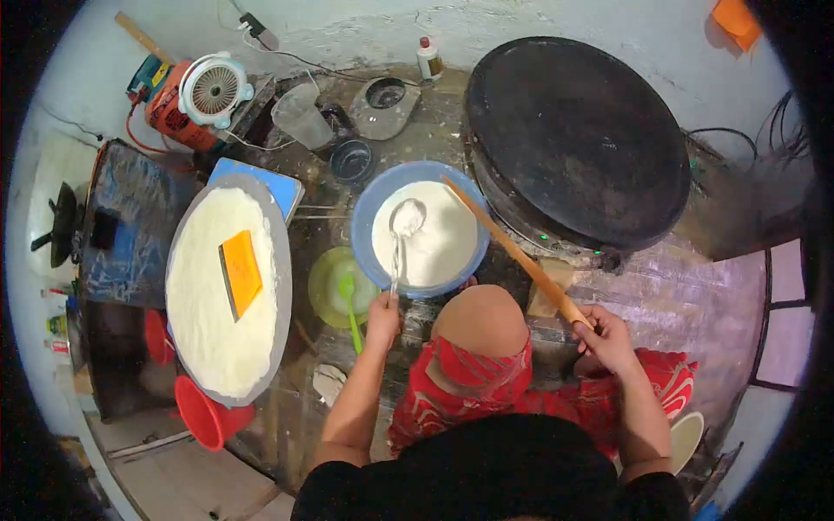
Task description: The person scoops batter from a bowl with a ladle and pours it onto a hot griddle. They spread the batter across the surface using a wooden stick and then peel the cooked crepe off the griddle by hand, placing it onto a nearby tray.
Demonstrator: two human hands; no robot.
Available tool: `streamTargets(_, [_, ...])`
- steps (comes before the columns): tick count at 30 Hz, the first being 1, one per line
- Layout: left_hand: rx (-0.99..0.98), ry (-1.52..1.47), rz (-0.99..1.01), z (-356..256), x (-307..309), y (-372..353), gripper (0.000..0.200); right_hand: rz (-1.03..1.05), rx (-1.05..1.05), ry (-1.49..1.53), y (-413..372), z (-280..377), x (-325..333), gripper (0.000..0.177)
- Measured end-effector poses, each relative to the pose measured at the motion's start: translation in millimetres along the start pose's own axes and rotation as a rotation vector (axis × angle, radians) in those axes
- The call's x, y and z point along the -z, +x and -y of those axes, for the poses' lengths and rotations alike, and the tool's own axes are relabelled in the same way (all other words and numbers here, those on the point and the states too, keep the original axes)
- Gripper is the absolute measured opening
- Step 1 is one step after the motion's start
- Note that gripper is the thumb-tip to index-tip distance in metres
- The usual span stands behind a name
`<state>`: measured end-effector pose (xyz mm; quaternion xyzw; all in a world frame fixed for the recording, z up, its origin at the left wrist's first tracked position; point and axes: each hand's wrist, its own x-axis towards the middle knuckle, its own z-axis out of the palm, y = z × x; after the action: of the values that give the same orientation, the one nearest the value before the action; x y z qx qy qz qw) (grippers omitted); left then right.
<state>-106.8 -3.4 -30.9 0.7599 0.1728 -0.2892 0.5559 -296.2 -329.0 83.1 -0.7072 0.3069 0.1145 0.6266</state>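
Note:
My left hand point(383, 319) is closed around the handle of a metal ladle point(396, 260). The ladle's bowl holds white batter and sits over the blue basin point(359, 227), which contains more batter point(443, 247). In my right hand point(605, 336) is a long flat wooden stick point(530, 267), gripped near its lower end. Its far tip reaches over the basin's right rim. Just left of the basin, a yellow-green bowl point(323, 291) holds cloudy liquid and a bright green utensil point(348, 300).
A large round black griddle point(573, 139) stands at the right. On the left, a pale round sheet point(204, 321) lies on a grey disc, with an orange scraper point(243, 271) on top. A red bucket point(201, 412), clear jug point(302, 117) and small fan point(215, 89) surround it.

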Motion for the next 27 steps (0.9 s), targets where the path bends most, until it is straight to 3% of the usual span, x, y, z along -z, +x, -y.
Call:
streamTargets(2, [-0.603, 0.657, -0.235, 32.5, -0.5, 18.2, 0.020, 0.014, 0.049, -0.018, -0.6, 4.0, -0.6, 0.025])
streamTargets(3, [-0.359, 0.799, -0.154, 18.5, -5.0, 10.9, 0.020, 0.015, 0.045, -0.014, -0.3, 2.2, -1.1, 0.025])
streamTargets(4, [-0.360, 0.803, -0.153, 9.4, -2.1, 12.3, 0.020, 0.024, 0.071, -0.001, 0.5, 0.0, -1.3, 0.025])
streamTargets(6, [-0.174, 1.262, 0.047, -9.2, 11.4, 20.9, 0.022, 0.027, 0.100, 0.012, 3.3, -2.8, -0.3, 0.025])
streamTargets(8, [-0.247, 1.284, -0.002, -24.4, 18.3, 27.6, 0.022, -0.030, 0.161, -0.079, 1.7, -4.7, -1.8, 0.026])
streamTargets(10, [-0.215, 1.152, -0.187, -18.0, 21.7, 45.3, 0.021, -0.040, 0.160, -0.179, 2.5, -7.7, 0.1, 0.027])
streamTargets(12, [-0.234, 1.104, -0.128, 16.2, 2.3, 58.7, 0.024, -0.071, 0.247, -0.152, 3.3, -9.7, -2.2, 0.027])
streamTargets(15, [-0.278, 1.027, -0.078, -2.8, -4.6, 31.0, 0.020, -0.075, 0.170, -0.142, 1.5, -5.6, 1.8, 0.027])
streamTargets(17, [-0.258, 0.810, -0.055, -18.8, 14.6, 19.6, 0.019, -0.067, 0.140, -0.119, -0.5, -1.6, 4.2, 0.027])
streamTargets(20, [-0.256, 1.051, -0.110, 18.1, 28.5, 40.7, 0.023, -0.056, 0.065, -0.079, -4.6, 4.5, 4.4, 0.028])
streamTargets(21, [-0.368, 1.148, -0.037, 15.9, 18.2, 39.7, 0.024, -0.060, 0.018, -0.060, -4.7, 5.3, 5.4, 0.029])
streamTargets(24, [-0.331, 0.906, -0.027, -16.8, -7.7, 32.3, 0.023, -0.109, 0.230, -0.200, 0.5, -10.7, 5.0, 0.031])
streamTargets(27, [-0.352, 0.874, -0.128, -37.8, -23.7, 57.6, 0.025, -0.090, 0.252, -0.221, -0.8, 4.1, 0.4, 0.032])
